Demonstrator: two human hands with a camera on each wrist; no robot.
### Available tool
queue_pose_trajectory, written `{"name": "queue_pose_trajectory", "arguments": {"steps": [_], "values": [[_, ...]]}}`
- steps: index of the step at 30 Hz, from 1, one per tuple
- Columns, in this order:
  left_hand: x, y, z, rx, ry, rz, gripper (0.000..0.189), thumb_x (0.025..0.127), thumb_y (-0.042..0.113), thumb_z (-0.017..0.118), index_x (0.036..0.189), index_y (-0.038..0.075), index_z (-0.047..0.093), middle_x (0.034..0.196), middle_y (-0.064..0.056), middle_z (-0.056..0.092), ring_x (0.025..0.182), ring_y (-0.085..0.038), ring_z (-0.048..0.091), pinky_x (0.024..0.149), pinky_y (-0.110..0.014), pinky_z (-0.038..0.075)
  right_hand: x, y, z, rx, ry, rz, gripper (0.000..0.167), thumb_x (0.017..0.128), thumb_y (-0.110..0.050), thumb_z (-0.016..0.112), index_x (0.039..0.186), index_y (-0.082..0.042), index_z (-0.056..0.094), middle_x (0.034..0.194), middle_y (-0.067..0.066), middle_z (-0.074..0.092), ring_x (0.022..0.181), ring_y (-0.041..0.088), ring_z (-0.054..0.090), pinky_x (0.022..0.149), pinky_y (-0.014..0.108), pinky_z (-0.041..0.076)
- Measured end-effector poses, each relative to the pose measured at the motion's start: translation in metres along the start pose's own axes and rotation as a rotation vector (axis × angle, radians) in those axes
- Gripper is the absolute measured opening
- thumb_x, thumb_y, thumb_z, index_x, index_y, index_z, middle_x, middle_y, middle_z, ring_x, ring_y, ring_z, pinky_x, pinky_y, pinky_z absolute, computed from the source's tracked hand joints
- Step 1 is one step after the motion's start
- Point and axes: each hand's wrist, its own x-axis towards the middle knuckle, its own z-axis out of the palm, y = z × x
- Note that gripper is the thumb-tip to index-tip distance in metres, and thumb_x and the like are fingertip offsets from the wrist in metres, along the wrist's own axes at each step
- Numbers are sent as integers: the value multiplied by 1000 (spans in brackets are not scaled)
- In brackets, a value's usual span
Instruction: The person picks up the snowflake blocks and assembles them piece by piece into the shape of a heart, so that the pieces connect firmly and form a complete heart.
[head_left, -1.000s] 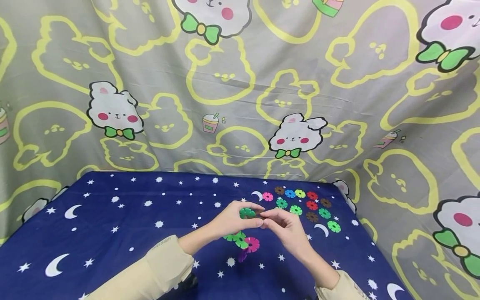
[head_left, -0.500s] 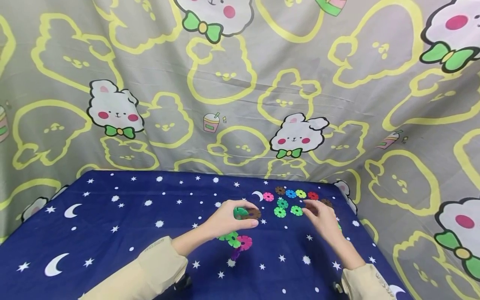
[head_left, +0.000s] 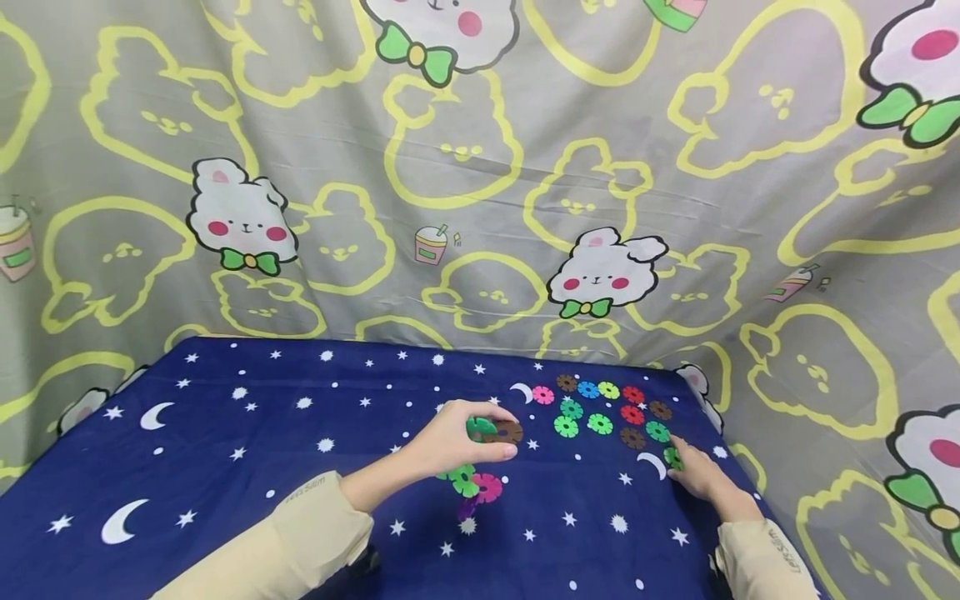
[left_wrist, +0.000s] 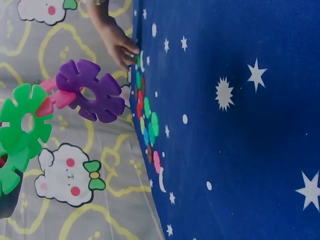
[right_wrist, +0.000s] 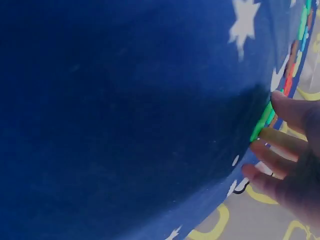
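My left hand (head_left: 453,437) holds a chain of interlocking snowflake discs above the table, thumb and fingers curled round its upper part. At the chain's top, a brown disc (head_left: 507,432) and a teal-green disc (head_left: 480,427) show between them. Below the hand hang light green discs (head_left: 463,481), a pink disc (head_left: 487,488) and a purple disc (head_left: 468,507). The left wrist view shows the purple disc (left_wrist: 90,91) at the chain's end, with the left fingers out of view. My right hand (head_left: 697,472) reaches down to a green disc (head_left: 672,457) lying on the table, thumb and fingertips extended at its edge.
Several loose snowflake discs lie at the back right, among them a teal disc (head_left: 657,431), a brown disc (head_left: 633,437), a red disc (head_left: 632,414) and a light green disc (head_left: 600,424). A blue starry cloth (head_left: 300,483) covers the table. A patterned curtain (head_left: 360,242) hangs behind.
My right hand has left the chain and moved right and down to the green disc on the table. My left hand still holds the chain, with little movement.
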Motion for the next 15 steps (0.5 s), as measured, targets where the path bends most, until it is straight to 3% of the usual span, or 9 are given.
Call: {"name": "queue_pose_trajectory", "arguments": {"steps": [6,11,15], "values": [[1,-2,1,-4,-21,11,31,80,22,69,108,9,66,96,-4,65,77,-9,58,66,-24,49,-5,1,1,-37,35,57,44,75,-5,65,115,9,50,113,36,48,104,52,46,77,60,40],[2,-1,2,4,-31,29,32,80,23,69,109,8,65,96,-4,65,77,-7,57,67,-24,49,-6,0,1,-19,31,101,44,72,-8,68,110,11,53,103,35,50,98,49,49,76,58,42],[2,-1,3,14,-36,37,32,81,23,68,109,9,65,96,-4,65,77,-7,57,67,-24,49,-7,1,2,25,54,94,36,70,-8,71,98,12,59,88,23,55,84,36,53,73,50,43]]}}
